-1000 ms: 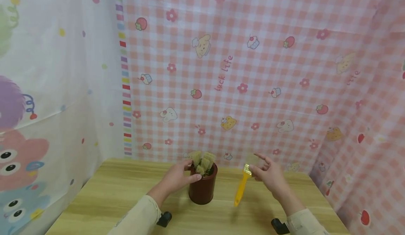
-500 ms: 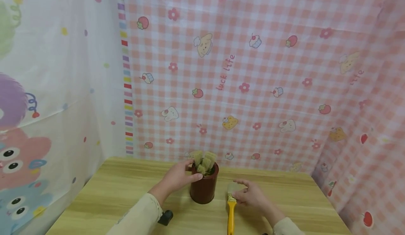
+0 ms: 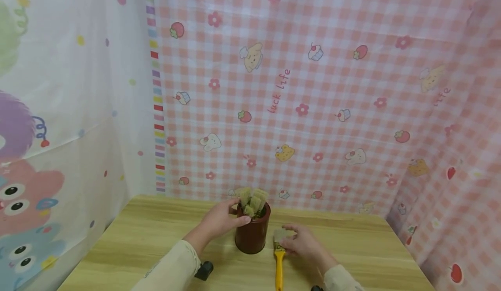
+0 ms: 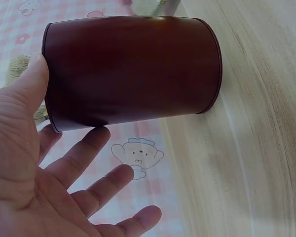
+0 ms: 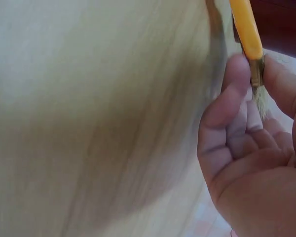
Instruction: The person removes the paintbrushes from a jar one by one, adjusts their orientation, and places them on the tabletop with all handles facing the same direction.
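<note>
A dark brown cylindrical brush holder (image 3: 251, 236) stands upright on the table, with several pale-bristled paintbrushes (image 3: 254, 202) poking out bristles up. My left hand (image 3: 220, 221) grips its rim, thumb at the front and fingers round the left side. The left wrist view shows the thumb on the holder's (image 4: 133, 71) rim, the other fingers partly spread. Just right of the holder, my right hand (image 3: 303, 242) pinches a yellow-handled paintbrush (image 3: 279, 265) by its metal band, bristles up and handle pointing down. That paintbrush's handle (image 5: 247, 32) also shows in the right wrist view.
The light wood table (image 3: 164, 221) reaches back to a pink checked cloth (image 3: 297, 130). A white patterned cloth (image 3: 78, 121) hangs on the left. A black object (image 3: 204, 270) sits by the left wrist.
My right hand has moved left and down with the yellow paintbrush, bringing it close to the holder; the handle leans less sideways. The left hand keeps its place on the rim.
</note>
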Available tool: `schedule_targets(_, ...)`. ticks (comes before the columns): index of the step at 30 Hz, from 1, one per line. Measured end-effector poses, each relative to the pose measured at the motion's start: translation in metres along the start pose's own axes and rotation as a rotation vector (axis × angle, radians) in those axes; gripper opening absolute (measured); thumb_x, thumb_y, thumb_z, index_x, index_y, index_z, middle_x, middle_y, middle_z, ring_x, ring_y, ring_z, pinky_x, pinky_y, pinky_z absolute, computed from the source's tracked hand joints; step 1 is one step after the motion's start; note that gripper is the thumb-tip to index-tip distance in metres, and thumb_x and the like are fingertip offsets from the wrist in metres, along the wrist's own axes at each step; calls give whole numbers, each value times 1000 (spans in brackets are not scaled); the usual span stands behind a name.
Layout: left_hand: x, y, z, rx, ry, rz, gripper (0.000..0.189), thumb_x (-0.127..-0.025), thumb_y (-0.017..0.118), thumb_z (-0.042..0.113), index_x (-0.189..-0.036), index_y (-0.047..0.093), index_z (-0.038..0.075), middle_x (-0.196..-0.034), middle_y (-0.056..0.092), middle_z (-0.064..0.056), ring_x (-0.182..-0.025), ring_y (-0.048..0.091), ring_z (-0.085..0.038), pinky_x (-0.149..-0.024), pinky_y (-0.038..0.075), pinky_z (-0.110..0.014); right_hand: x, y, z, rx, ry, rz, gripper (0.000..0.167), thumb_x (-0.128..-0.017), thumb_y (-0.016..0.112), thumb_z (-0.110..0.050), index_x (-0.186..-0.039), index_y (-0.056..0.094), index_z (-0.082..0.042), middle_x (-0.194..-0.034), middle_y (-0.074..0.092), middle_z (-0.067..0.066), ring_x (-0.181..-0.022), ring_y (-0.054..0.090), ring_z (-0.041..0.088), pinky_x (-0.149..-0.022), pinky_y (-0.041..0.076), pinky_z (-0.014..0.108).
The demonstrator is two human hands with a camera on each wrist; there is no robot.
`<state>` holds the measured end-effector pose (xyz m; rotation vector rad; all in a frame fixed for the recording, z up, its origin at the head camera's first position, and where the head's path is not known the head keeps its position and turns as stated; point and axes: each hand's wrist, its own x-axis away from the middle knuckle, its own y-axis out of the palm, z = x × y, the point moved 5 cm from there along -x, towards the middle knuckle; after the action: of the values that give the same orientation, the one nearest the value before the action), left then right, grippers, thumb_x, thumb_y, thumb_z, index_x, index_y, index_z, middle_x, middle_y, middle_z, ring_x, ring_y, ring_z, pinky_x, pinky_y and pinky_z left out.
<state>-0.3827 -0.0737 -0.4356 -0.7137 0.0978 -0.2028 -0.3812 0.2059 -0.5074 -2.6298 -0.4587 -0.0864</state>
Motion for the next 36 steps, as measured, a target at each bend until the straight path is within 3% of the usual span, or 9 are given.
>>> schedule_targets(6, 2, 1, 3, 14, -2, -8, 84, -94, 80, 54, -162, 49, 15, -145, 68, -19, -134, 64, -40, -109, 52, -62, -5, 5, 8, 147, -39, 41, 61, -102, 74, -16, -152, 49, 10, -90, 75, 9, -71, 67, 15, -63, 58, 31)
schedule_targets(12, 3, 2, 4, 23, -4, -9, 84, -94, 81, 53, -161, 49, 15, -143, 68, -19, -133, 65, -40, -108, 53, -61, -6, 4, 8, 252, -52, 52, 62, -101, 77, -21, -148, 53, 11, -92, 74, 8, -74, 68, 15, -65, 56, 31)
schedule_targets(16, 3, 2, 5, 19, -3, -5, 83, -94, 80, 54, -161, 49, 16, -143, 69, -19, -132, 66, -40, -107, 54, -61, -5, 2, 5, 262, -50, 10, 70, -97, 82, -23, -150, 52, 9, -90, 74, 8, -74, 67, 16, -65, 55, 31)
schedule_targets(21, 4, 1, 6, 11, -12, 2, 83, -94, 80, 54, -162, 49, 17, -142, 69, -19, -131, 66, -41, -107, 54, -62, -5, 6, 4, 244, -80, -59, 76, -92, 87, -24, -153, 51, 6, -79, 67, 4, -67, 54, 13, -59, 46, 26)
schedule_targets(36, 2, 0, -1, 60, -14, -2, 85, -94, 80, 55, -163, 48, 18, -145, 67, -18, -134, 64, -41, -105, 54, -62, -6, 13, 3, 273, -80, -43, 66, -92, 87, -25, -145, 61, 4, -84, 63, 3, -71, 51, 14, -62, 44, 25)
